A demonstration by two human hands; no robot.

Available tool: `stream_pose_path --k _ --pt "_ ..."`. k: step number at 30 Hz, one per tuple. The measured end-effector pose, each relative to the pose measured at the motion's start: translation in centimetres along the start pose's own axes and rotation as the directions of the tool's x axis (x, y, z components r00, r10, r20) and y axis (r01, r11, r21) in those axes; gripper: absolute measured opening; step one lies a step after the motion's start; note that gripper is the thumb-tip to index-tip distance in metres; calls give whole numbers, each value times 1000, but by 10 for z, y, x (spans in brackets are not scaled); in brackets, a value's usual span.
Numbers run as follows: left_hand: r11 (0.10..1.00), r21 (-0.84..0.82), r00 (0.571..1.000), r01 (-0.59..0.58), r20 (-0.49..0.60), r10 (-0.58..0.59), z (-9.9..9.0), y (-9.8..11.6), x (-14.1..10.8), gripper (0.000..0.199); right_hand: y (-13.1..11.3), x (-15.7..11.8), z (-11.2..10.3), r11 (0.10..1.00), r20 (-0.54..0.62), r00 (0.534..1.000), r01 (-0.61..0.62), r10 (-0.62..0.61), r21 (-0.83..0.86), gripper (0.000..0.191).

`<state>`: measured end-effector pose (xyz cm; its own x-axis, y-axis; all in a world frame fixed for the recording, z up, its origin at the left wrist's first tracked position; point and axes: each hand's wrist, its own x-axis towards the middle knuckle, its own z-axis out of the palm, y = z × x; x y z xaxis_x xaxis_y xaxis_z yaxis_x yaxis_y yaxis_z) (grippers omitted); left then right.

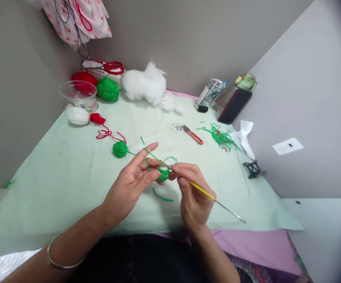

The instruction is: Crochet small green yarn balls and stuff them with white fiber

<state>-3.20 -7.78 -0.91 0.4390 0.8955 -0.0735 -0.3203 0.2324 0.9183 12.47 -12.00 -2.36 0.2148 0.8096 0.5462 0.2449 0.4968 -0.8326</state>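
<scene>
Between the thumb and fingers of my left hand (131, 181) is a small round green crochet piece (164, 174) with white showing in its top opening. Green yarn runs over my raised left index finger, and a strand leads back to a small green yarn ball (120, 149) on the cloth. My right hand (195, 192) grips a crochet hook (201, 190) with a yellow handle, its tip at the upper edge of the green piece. The hook's other metal end points down to the right. A cut piece of green yarn (162, 195) lies below the hands.
White stuffing (145, 83) sits at the back, beside a green ball (108, 89), red scissors (113, 67) and a clear plastic tub (78, 94). Orange thread snips (193, 134), yarn scraps (222, 138), a phone (235, 106) and a black stand (253, 169) are at the right.
</scene>
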Motion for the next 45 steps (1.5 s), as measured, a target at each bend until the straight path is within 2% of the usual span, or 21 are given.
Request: stream_pose_path --k 5,10,15,19,22,25,27,33,38,45 --pt "999 -52 1000 -17 -7 16 -1 -7 -1 69 -2 -5 0 979 25 995 99 -96 -177 41" --pt "997 -53 998 52 -23 -54 1 -4 -4 69 2 -10 5 957 -56 977 187 -204 -221 44" --pt "985 -157 994 73 88 -60 2 -3 -4 59 0 -6 5 999 -107 994 23 -27 -34 30" --pt "970 -238 990 56 141 -22 3 -1 -4 50 -1 -2 4 988 -83 994 -65 77 140 22" --pt "964 -263 988 46 155 -4 5 1 -4 45 -1 -2 2 993 -66 996 -48 55 111 26" --pt "974 -217 989 56 149 -24 5 0 -3 42 -3 -3 0 999 -61 998 20 -17 34 32" --pt "983 -178 992 46 124 -24 4 0 -2 44 -5 -3 -1 1000 -48 999 25 -24 13 35" --pt "992 -117 999 -34 32 38 6 -1 -3 55 -5 -3 2 989 -34 999 -29 34 143 29" --pt "992 -111 996 -64 51 69 6 -1 -5 55 -3 -3 3 985 -39 998 -50 57 167 24" --pt "990 -131 995 -60 71 69 6 -1 -5 42 -1 -1 3 990 -49 999 30 -23 141 25"
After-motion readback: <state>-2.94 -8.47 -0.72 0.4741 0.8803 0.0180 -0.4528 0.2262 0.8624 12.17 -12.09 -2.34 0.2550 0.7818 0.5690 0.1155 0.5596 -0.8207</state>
